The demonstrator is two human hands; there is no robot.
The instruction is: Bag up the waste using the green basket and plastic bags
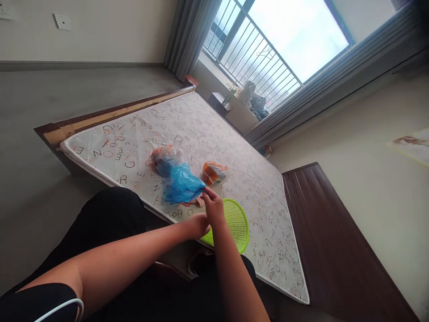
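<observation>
A blue plastic bag (184,182) lies on the letter-printed mattress (214,129), its gathered end pinched in the fingers of my right hand (214,206). Just left of that wrist is my left hand (200,225), at the edge of a green mesh basket (236,223); its fingers are mostly hidden behind the right hand. Touching the blue bag on its far side is a clear bag with orange and dark contents (166,158). An orange and white bag (213,173) rests a little beyond my right hand. A small reddish-brown thing, partly hidden, shows beneath the blue bag.
A dark wooden headboard (338,237) stands along the right side of the mattress, and a wooden bed rail (117,112) runs along the left. Beyond the bed are grey curtains (191,36), a barred window, and bags (251,98) on the sill. My knees are against the near edge.
</observation>
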